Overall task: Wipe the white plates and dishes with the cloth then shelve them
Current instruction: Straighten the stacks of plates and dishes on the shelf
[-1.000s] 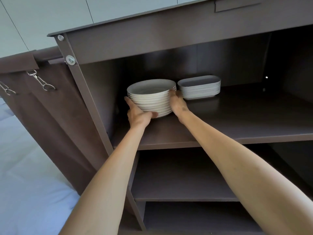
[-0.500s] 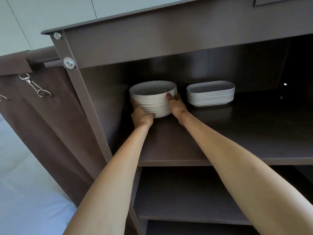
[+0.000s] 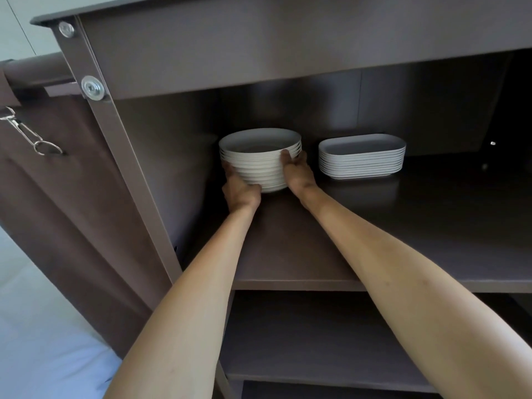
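Note:
A stack of round white plates [image 3: 259, 159] stands on the upper shelf [image 3: 431, 226] of a dark brown cabinet, towards the back left. My left hand [image 3: 240, 190] holds the stack at its lower left side, thumb curled along the bottom plates. My right hand [image 3: 296, 172] grips the right side, thumb on the rim of the upper plates. To the right, a stack of oblong white dishes [image 3: 362, 158] sits apart from the round stack. No cloth is in view.
Bare shelf stretches right and in front of the stacks. A lower shelf [image 3: 316, 355] lies below. The cabinet's slanted front post [image 3: 121, 133] and a brown fabric side panel with a metal clip [image 3: 31, 136] are at left. Light blue fabric [image 3: 43, 355] covers the bottom left.
Both hands have pushed the round stack deeper onto the shelf, towards the back. My view has moved closer to the cabinet. The oblong dishes have stayed put.

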Demonstrator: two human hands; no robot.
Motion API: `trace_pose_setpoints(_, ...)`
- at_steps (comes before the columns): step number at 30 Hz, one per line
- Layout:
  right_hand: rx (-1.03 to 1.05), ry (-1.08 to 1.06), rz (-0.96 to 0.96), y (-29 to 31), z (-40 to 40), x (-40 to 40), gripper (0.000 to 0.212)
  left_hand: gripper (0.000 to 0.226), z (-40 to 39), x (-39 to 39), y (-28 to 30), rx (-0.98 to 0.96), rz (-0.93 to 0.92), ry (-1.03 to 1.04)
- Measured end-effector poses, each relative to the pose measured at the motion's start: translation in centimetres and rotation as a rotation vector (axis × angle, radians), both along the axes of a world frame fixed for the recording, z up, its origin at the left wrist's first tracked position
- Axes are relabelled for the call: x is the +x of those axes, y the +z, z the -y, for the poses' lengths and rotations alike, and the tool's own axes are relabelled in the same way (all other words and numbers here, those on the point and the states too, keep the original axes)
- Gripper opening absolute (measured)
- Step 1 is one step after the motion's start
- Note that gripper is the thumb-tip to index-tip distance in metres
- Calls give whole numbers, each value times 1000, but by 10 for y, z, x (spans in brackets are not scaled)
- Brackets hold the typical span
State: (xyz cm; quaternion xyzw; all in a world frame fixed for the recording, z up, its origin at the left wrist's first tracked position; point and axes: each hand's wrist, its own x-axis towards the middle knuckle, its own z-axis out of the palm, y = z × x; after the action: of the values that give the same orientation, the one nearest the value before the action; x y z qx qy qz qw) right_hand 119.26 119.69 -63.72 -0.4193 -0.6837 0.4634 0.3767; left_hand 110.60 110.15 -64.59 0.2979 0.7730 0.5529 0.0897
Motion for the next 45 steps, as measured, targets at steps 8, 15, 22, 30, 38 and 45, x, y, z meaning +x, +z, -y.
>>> trace_pose_setpoints(8, 126, -259, -114, 9, 4, 48, 35, 60, 22, 44, 11, 355, -373, 223)
trace_pose_setpoints(15, 216, -623, -176, 20, -24, 128, 35, 44, -3, 88, 33, 229, -755, -162)
trace_pose_setpoints(22, 88, -630, -59, -1, -66, 185, 64, 69, -64, 133, 24, -66, -398, -318)
trace_pose_setpoints(30, 16, -395, -25, -17, -103, 215, 69, 84, -108, 133, 5, -113, -229, -293)
trace_pose_setpoints(38, 34, -178, -18, -23, -111, 203, 62, 68, -112, 137, -7, -51, -159, -337)
trace_pose_setpoints(45, 108, -32, 115, -20, -102, 194, 63, 63, -107, 133, -4, 17, -36, -258)
